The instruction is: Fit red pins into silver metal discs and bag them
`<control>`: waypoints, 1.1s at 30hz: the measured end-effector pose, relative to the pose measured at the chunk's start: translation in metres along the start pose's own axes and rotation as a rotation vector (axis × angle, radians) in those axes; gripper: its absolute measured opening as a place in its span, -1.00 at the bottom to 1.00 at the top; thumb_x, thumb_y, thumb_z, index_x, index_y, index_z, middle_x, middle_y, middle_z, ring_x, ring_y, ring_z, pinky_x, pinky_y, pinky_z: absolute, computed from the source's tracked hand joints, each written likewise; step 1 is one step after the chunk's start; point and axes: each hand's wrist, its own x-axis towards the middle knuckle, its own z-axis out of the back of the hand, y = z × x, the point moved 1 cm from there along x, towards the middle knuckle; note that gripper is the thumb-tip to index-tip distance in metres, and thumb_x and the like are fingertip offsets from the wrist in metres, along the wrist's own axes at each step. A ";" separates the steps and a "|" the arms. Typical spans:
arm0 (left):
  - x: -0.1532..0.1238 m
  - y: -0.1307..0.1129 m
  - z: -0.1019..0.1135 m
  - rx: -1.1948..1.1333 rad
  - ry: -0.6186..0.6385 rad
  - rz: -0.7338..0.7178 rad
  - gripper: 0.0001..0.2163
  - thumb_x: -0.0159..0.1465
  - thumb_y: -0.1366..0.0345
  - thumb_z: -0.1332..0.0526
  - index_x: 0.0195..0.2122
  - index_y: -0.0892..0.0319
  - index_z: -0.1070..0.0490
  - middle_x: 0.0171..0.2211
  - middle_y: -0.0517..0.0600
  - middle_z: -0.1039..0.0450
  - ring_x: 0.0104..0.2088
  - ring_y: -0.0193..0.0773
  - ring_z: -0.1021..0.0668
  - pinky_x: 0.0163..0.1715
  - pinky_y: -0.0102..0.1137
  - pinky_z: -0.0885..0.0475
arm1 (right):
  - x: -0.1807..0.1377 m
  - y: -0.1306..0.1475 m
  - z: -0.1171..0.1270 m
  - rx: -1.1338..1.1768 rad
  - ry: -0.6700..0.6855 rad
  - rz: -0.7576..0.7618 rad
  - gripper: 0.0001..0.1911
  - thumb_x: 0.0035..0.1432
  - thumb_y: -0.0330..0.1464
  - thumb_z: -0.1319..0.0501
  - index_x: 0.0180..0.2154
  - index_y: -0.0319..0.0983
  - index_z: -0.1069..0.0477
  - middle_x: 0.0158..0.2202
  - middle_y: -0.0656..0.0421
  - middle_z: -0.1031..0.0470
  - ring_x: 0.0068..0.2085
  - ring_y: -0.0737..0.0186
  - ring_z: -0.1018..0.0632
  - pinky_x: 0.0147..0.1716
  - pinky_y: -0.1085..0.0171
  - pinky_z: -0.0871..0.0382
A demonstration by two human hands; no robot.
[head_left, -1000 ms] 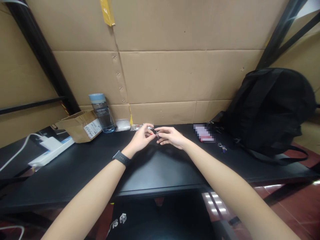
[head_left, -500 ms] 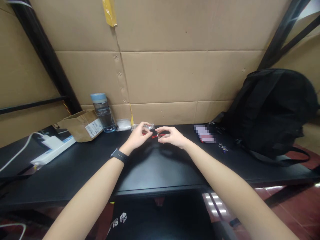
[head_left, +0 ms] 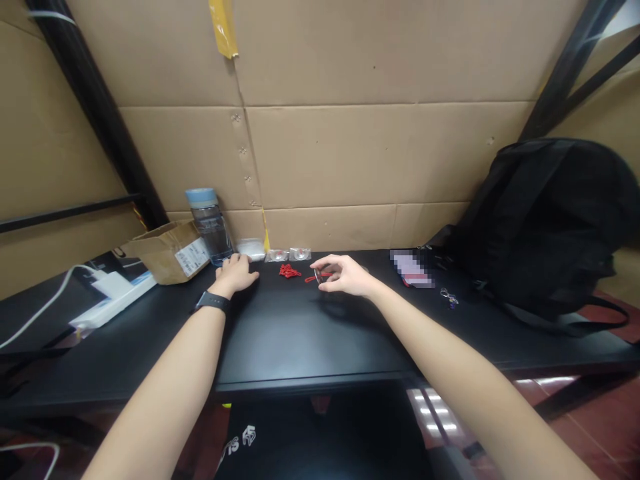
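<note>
My right hand [head_left: 345,275] is closed in a pinch on a small round disc with a red cord [head_left: 317,275], held above the middle of the table; a loop of the cord sticks out to the left. My left hand [head_left: 234,272] rests low over the table, thumb apart from the fingers and nothing seen in it. Its fingertips are nearest the stack of clear plastic bags [head_left: 251,249] and the water bottle [head_left: 213,230]. Between the hands lies a small heap of red cords [head_left: 289,270]. Behind it are two small clear packets [head_left: 300,254] with round pieces inside.
Left of the bottle stand an open brown paper box [head_left: 165,257] and a white power strip [head_left: 115,303] with a plugged cable. On the right lie a phone-like blurred object [head_left: 413,269], a small keychain [head_left: 449,298] and a black backpack [head_left: 545,220]. A cardboard wall [head_left: 350,153] closes the back.
My left hand has moved left, away from the right hand, to beside the plastic bags and bottle. The red cord heap now shows fully. My right hand keeps its pinch.
</note>
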 end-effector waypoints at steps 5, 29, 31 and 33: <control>0.000 0.002 -0.004 0.064 0.031 -0.070 -0.51 0.30 0.07 -0.17 0.23 0.08 -0.40 0.45 0.13 -0.09 0.39 0.25 -0.21 0.25 0.17 -0.23 | 0.001 -0.004 0.000 -0.041 -0.001 0.020 -0.48 -0.10 -0.45 -0.46 -0.01 -0.21 -0.58 0.00 0.04 -0.58 -0.06 0.13 -0.59 -0.14 0.21 -0.58; 0.004 0.001 -0.005 0.070 0.017 -0.125 -0.39 0.22 0.41 -0.10 0.34 0.12 -0.30 0.40 0.06 -0.21 0.35 0.05 -0.34 0.29 -0.05 -0.30 | 0.001 -0.009 0.001 -0.072 0.009 0.013 -0.47 -0.06 -0.41 -0.46 0.02 -0.19 -0.57 -0.01 0.05 -0.60 -0.06 0.14 -0.60 -0.17 0.23 -0.59; 0.003 0.001 -0.005 0.061 -0.002 -0.124 -0.38 0.21 0.42 -0.10 0.35 0.12 -0.29 0.40 0.08 -0.21 0.36 0.06 -0.33 0.29 -0.02 -0.29 | 0.001 -0.009 0.002 -0.073 0.010 0.014 -0.47 -0.07 -0.41 -0.47 0.02 -0.19 -0.57 0.00 0.05 -0.59 -0.07 0.15 -0.60 -0.16 0.23 -0.59; 0.001 0.000 -0.003 0.050 -0.030 -0.123 -0.38 0.21 0.43 -0.10 0.34 0.13 -0.30 0.40 0.11 -0.22 0.36 0.08 -0.33 0.28 0.00 -0.29 | 0.001 -0.008 0.002 -0.071 0.009 0.016 -0.47 -0.07 -0.41 -0.47 0.02 -0.19 -0.57 0.00 0.05 -0.58 -0.07 0.15 -0.59 -0.16 0.22 -0.59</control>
